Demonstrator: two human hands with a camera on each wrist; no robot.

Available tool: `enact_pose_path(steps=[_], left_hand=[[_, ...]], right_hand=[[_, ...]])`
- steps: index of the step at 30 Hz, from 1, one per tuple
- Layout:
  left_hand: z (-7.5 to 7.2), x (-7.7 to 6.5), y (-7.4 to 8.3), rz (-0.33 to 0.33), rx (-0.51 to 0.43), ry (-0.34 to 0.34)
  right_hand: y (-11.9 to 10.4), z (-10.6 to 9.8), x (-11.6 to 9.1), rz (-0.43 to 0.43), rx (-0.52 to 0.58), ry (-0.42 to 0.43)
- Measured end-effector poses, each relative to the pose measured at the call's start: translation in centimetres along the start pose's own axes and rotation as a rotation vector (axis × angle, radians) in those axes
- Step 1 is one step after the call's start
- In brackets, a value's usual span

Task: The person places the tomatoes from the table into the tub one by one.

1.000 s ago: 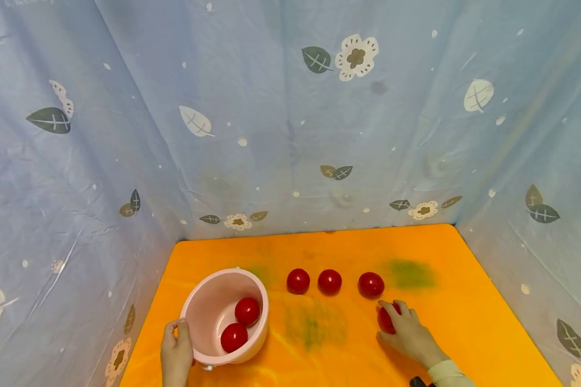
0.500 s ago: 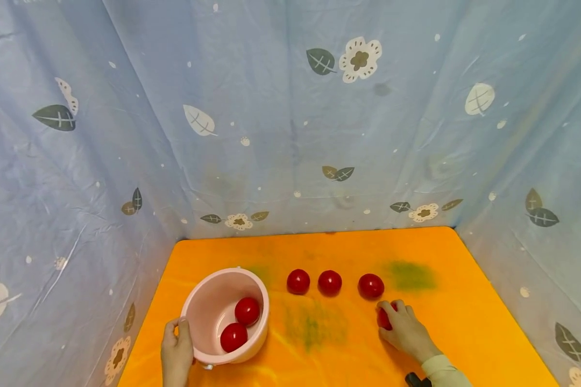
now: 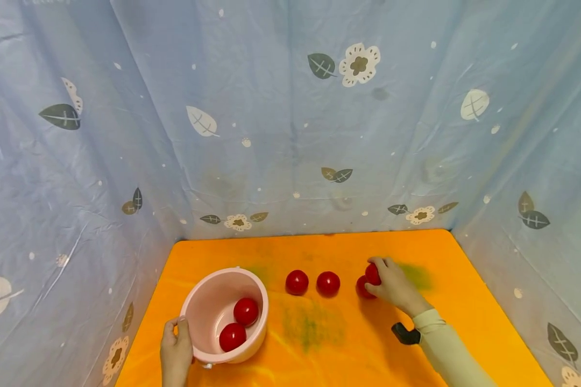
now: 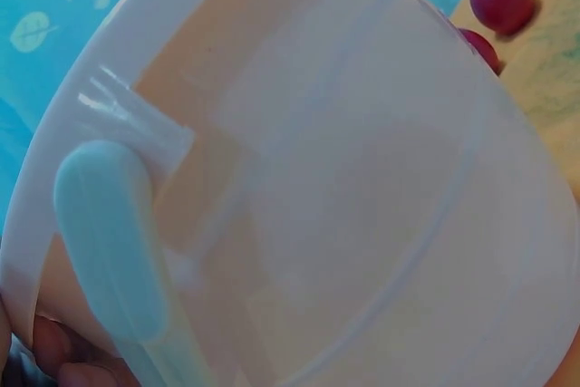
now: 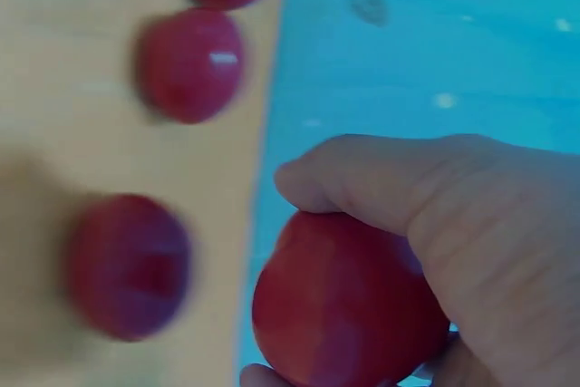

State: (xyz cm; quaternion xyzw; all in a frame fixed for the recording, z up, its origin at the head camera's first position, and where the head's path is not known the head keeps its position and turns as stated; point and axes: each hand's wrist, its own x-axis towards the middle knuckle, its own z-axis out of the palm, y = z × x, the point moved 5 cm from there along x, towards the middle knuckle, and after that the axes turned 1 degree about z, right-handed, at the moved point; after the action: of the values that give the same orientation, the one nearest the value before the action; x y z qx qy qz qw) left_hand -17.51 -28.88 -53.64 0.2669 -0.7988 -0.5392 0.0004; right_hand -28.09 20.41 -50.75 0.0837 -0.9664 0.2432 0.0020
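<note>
My left hand [image 3: 176,352] grips the rim of a pink bucket [image 3: 200,290] on its left side, thumb over the edge. Inside the bucket lie two red balls, one [image 3: 246,312] behind the other [image 3: 232,337]. My right hand [image 3: 394,285] holds a red ball [image 3: 373,274] between thumb and fingers. In the right wrist view this held ball [image 5: 349,301] is large under the thumb. Partly covered by it in the head view is another red ball [image 3: 363,288] on the table. Two more red balls, one [image 3: 297,282] beside the other [image 3: 328,284], rest between bucket and right hand.
The orange table [image 3: 314,247] carries green smudges. Blue curtains [image 3: 252,177] with leaf and flower prints enclose its back and both sides. A black strap-like piece [image 3: 406,334] sits at the right wrist. The bucket's pale handle part [image 4: 109,233] shows in the left wrist view.
My right hand has lifted the red ball off the table's right side and carried it up and to the left, over another ball. The left hand and bucket have stayed put.
</note>
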Motion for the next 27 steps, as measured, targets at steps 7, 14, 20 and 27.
enact_pose_path(steps=[7, 14, 20, 27], left_hand=[[-0.4, 0.0, -0.2, 0.007, 0.009, 0.01], [-0.8, 0.1, -0.5, 0.019, 0.026, 0.026], [-1.1, 0.1, -0.6, 0.019, 0.03, 0.043], [-1.4, 0.2, -0.7, 0.047, 0.013, 0.063]], right_hand=[[-3.3, -4.1, 5.2, -0.076, -0.009, -0.143], [-8.5, -5.6, 10.3, -0.268, -0.049, -0.307], [-14.8, -5.5, 14.0, -0.35, -0.152, -0.481], [-21.8, -3.2, 15.1, -0.389, -0.277, -0.594]])
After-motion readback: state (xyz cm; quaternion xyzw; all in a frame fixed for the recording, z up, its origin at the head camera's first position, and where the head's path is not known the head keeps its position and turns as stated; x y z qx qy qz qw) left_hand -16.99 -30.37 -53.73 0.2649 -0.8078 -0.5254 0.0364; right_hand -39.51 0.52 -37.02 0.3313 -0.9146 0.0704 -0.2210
